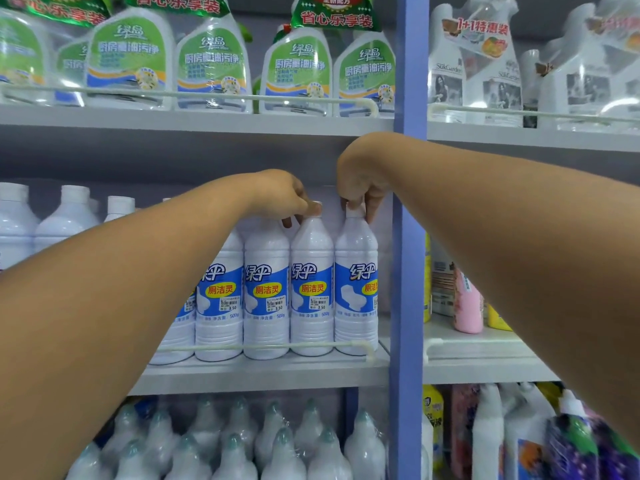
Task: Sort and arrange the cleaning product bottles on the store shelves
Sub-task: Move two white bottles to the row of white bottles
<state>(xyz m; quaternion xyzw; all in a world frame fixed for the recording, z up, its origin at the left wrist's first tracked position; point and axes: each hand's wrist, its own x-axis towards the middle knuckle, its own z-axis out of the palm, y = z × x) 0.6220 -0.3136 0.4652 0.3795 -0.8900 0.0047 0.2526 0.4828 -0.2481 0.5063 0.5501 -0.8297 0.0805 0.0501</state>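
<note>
A row of white toilet-cleaner bottles with blue labels stands on the middle shelf (263,374) behind a thin white rail. My left hand (282,197) pinches the white cap of the second bottle from the right (311,271). My right hand (360,183) grips the cap of the rightmost bottle (356,268), beside the blue upright post. Both bottles stand upright on the shelf, touching each other. My left forearm hides part of the bottles further left in the row.
The upper shelf holds green-labelled spray bottle packs (214,64). A blue post (408,237) divides the shelving. Right of it stand a pink bottle (467,306) and clear wrapped packs (491,64). Shrink-wrapped white bottles with green caps (235,445) fill the lower shelf.
</note>
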